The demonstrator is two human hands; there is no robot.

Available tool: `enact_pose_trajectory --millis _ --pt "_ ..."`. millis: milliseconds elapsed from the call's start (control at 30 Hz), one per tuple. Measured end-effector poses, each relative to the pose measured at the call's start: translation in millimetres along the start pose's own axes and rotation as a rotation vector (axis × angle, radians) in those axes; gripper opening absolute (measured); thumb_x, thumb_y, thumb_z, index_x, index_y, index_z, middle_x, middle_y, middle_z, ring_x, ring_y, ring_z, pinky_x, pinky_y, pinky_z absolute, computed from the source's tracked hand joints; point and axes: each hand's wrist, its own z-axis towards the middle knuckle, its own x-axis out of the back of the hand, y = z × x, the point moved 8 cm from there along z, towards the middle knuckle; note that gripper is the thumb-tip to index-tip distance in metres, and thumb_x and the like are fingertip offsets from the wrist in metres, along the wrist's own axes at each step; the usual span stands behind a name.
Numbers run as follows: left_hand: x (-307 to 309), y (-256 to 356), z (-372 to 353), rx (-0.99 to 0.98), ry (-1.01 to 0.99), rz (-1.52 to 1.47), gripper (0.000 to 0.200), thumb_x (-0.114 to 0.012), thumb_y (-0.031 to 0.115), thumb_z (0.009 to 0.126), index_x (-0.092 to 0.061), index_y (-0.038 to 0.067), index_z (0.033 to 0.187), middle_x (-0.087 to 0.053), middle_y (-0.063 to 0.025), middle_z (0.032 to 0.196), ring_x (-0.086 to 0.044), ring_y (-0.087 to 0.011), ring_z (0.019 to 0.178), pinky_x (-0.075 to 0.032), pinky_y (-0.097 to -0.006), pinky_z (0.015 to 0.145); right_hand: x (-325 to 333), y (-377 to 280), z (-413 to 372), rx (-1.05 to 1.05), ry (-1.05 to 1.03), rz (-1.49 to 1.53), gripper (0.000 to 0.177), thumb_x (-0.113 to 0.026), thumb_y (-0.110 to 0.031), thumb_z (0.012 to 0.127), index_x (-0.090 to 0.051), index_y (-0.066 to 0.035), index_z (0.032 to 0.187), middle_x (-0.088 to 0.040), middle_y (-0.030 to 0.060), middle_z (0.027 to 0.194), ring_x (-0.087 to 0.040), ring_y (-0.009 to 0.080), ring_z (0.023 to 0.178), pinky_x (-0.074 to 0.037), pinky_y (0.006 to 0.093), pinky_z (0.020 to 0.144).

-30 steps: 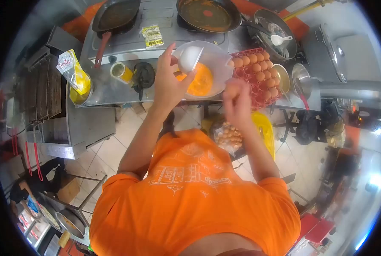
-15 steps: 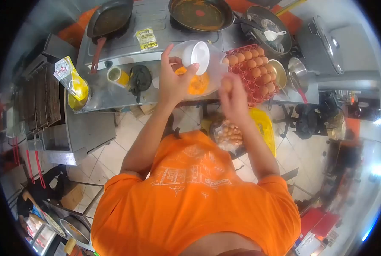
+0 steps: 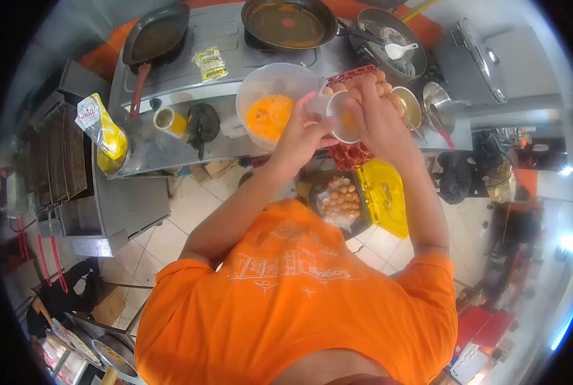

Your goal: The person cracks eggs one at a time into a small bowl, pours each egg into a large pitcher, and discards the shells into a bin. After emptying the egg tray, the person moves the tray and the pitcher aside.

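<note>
My left hand (image 3: pixel 305 133) is closed on the rim of a small white bowl (image 3: pixel 339 128), tilted to show something pale orange inside. At the bowl's right edge, my right hand (image 3: pixel 386 122) is closed on an egg (image 3: pixel 355 96), mostly hidden by the fingers. Left of the hands stands a translucent plastic pitcher (image 3: pixel 251 86) with orange-yellow beaten egg (image 3: pixel 268 117) in it. Behind my right hand lies a red egg tray (image 3: pixel 350 157) with several brown eggs (image 3: pixel 338 87), partly covered by the hand and the bowl.
Two pans, a dark frying pan (image 3: pixel 289 24) and a squarish pan (image 3: pixel 155 35), sit on the stove. Metal bowls (image 3: pixel 407 106) stand right of the tray. Below the counter edge are a bag of eggshells (image 3: pixel 339 199) and a yellow plastic item (image 3: pixel 386 199). A yellow pouch (image 3: pixel 103 128) stands left.
My left hand has brought the white bowl from over the pitcher rightward to the tray's front. My right hand, with the egg, has moved up and right to the bowl's rim.
</note>
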Motion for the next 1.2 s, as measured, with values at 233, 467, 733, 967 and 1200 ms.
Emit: enact_pose_trajectory --millis 233,467,733,967,1200 --pt "-12 -11 4 0.049 -0.072 0.042 0.070 -0.064 0.015 0.097 -0.021 0.005 0.152 -0.050 -0.0107 0.123 -0.059 -0.0229 0.117 -0.058 -0.0408 0.095 14 -7 -7 0.023 0.069 -0.201 0.020 -0.053 -0.017 0.100 -0.051 -0.006 0.117 -0.065 0.0223 0.097 -0.064 0.0424 0.089 -0.048 0.0485 0.074" --pt "17 4 15 0.002 0.010 -0.174 0.063 -0.062 0.012 0.097 -0.028 0.007 0.149 -0.054 -0.0128 0.131 -0.061 -0.0238 0.116 -0.059 -0.0424 0.094 19 23 -54 0.051 0.009 -0.032 0.018 -0.056 -0.007 0.091 -0.055 -0.005 0.109 -0.059 0.0157 0.086 -0.058 0.0378 0.084 -0.047 0.0431 0.076" --pt "101 80 -15 -0.269 0.328 0.376 0.066 -0.071 0.010 0.089 -0.038 0.007 0.146 -0.058 -0.0097 0.113 -0.064 -0.0221 0.106 -0.059 -0.0374 0.090 -102 234 -200 -0.542 -0.560 -0.364 0.029 -0.058 -0.026 0.095 -0.062 -0.006 0.115 -0.066 0.0173 0.110 -0.064 0.0341 0.104 -0.050 0.0437 0.088" --pt "93 89 -27 -0.447 0.405 0.872 0.076 -0.082 0.005 0.075 -0.046 0.008 0.143 -0.056 -0.0096 0.112 -0.061 -0.0187 0.098 -0.058 -0.0339 0.088 -42 161 -3 -0.264 -0.113 -0.361 0.037 -0.066 -0.013 0.083 -0.061 -0.006 0.119 -0.068 0.0172 0.113 -0.064 0.0339 0.108 -0.053 0.0458 0.082" --pt "80 97 -46 -0.561 0.442 0.937 0.077 -0.082 0.004 0.074 -0.048 0.008 0.142 -0.051 -0.0096 0.119 -0.057 -0.0189 0.106 -0.059 -0.0335 0.088 -120 218 83 0.054 -0.148 -0.377 0.041 -0.060 -0.004 0.082 -0.063 -0.015 0.121 -0.068 0.0124 0.116 -0.064 0.0324 0.108 -0.054 0.0433 0.086"
